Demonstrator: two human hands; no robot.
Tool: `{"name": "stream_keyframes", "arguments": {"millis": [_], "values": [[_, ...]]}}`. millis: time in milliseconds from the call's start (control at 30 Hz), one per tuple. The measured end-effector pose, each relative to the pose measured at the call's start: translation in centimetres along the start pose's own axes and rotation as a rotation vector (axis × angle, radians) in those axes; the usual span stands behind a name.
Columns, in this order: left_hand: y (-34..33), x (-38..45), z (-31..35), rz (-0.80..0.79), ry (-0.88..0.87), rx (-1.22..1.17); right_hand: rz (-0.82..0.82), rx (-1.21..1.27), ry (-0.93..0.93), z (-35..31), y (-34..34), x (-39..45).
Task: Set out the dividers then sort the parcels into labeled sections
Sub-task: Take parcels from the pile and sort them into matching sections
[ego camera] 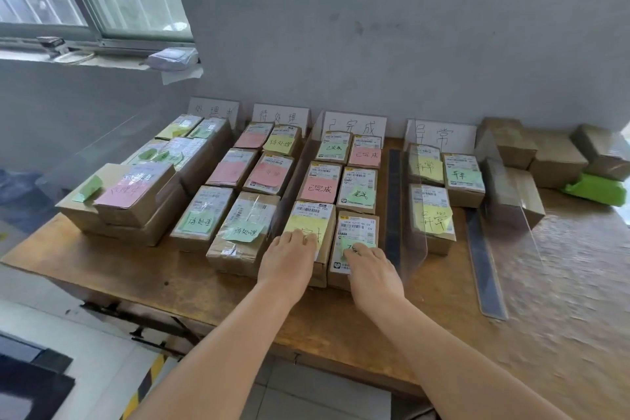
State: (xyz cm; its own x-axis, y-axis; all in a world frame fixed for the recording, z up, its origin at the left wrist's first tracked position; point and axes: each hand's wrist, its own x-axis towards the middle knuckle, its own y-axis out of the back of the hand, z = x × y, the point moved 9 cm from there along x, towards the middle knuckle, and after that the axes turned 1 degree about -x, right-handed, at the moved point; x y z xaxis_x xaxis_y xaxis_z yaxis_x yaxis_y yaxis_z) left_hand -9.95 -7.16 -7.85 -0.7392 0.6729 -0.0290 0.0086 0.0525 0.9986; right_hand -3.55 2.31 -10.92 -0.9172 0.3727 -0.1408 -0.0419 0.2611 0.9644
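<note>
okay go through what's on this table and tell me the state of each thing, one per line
Left hand: open, fingers flat on the yellow-noted cardboard parcel.
Right hand: open, fingers on the green-noted cardboard parcel.
Clear acrylic divider: upright, beside the fourth section.
White paper section sign: upright against the wall.
Plain brown boxes: unlabeled, stacked at far right.

Our left hand (289,257) covers the near part of the yellow note (312,227) on the front parcel of the third section, so we cannot read all its writing. Just right of that note, our right hand (370,269) hides most of the green note (358,244) on the neighbouring parcel. Far left of it, the first section's sign (213,109) is faint and partly blocked by stacked parcels. Far right, the plain boxes (606,153) are blurred and cut by the edge.
</note>
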Motion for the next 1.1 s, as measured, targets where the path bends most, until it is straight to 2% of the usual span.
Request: {"name": "stream_keyframes", "arguments": {"millis": [400,633,833,1100], "values": [[-0.2,1.2,1.2,-0.063,0.023,-0.081,-0.003,0.065,-0.021,0.5,0.3,-0.1],[2.3,1.3,4.5,-0.027,-0.046,-0.129,0.105,0.093,-0.002,2.3,3.9,-1.3],[4.8,2.5,10.1,0.021,-0.121,-0.132,0.135,0.063,-0.05,7.8,8.0,-2.9],[7.3,5.5,20.9,0.03,-0.168,-0.183,0.171,0.075,-0.11,18.8,11.9,-4.0]]}}
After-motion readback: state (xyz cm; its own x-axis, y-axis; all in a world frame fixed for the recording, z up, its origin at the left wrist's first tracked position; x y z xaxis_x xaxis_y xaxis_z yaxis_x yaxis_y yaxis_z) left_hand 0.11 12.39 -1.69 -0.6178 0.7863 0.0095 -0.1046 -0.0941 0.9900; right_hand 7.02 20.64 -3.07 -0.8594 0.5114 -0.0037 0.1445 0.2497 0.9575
